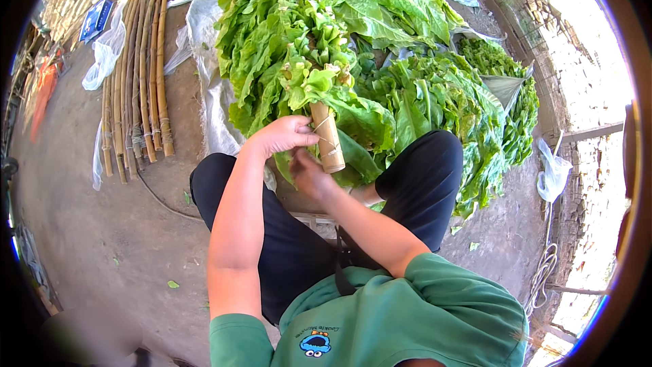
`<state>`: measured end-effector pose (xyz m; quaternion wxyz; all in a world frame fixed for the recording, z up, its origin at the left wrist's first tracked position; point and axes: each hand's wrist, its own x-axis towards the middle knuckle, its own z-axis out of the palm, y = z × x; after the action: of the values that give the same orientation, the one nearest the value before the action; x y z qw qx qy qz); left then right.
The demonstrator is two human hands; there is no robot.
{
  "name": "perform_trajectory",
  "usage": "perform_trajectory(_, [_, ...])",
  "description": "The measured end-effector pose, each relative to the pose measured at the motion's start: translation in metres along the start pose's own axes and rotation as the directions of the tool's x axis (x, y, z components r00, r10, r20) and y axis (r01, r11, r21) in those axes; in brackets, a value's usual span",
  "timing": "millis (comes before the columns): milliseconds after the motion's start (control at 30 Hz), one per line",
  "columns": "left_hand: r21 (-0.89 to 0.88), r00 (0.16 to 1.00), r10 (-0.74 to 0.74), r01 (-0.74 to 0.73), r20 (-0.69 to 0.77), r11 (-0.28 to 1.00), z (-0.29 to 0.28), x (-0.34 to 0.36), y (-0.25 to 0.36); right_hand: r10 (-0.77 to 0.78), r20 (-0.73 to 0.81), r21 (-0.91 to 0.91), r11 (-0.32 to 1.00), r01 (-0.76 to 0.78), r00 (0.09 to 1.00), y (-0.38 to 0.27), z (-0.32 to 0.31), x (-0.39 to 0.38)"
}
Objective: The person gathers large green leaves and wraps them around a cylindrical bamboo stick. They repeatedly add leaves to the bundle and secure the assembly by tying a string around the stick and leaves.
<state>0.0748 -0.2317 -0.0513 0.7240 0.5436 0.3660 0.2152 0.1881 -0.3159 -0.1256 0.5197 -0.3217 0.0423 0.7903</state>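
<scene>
A bamboo pole (327, 137) points toward me between my knees, its near end bare and wound with thin pale string. Farther along, it is covered by bunches of broad green leaves (272, 47) that look like tobacco, their stems gathered along the top. My left hand (288, 134) is just left of the bare pole end, thumb and fingers pinched where the string crosses. Below it, my right hand (312, 175) is beside the pole's near end, fingers curled and a little blurred; whether it holds anything is unclear.
Several bare bamboo poles (144, 68) lie side by side at the left, next to a white plastic bag (106, 61). More leaves (435, 102) are heaped at the right. White sheeting (212, 88) lies beside the leaves. Rope (541, 268) hangs along the right wall.
</scene>
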Motion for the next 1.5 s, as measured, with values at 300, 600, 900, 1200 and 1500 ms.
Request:
perform_trajectory(300, [0.108,0.929,0.162,-0.133,-0.334,0.985,0.036,0.011,-0.025,-0.218,0.597,-0.686,-0.639,0.349,0.772,-0.149,0.016,-0.032])
perform_trajectory(600, [-0.066,0.733,0.144,-0.249,-0.665,0.966,0.061,0.014,-0.045,-0.412,0.479,-0.858,-0.407,0.314,0.775,-0.132,0.035,-0.054])
perform_trajectory(900, [-0.267,0.682,0.001,-0.288,-0.731,0.920,0.075,0.008,-0.050,-0.377,0.316,-0.945,-0.201,0.256,0.871,-0.120,0.004,-0.043])
perform_trajectory(1200, [-0.119,0.702,0.123,-0.286,-0.701,0.951,0.069,0.005,-0.058,-0.325,0.066,-0.898,0.393,0.198,0.944,-0.116,0.009,-0.032])
perform_trajectory(1500, [-0.185,0.810,0.082,-0.229,-0.580,0.956,0.066,0.004,-0.040,-0.149,0.194,-0.889,0.392,0.238,0.970,-0.093,0.026,-0.063])
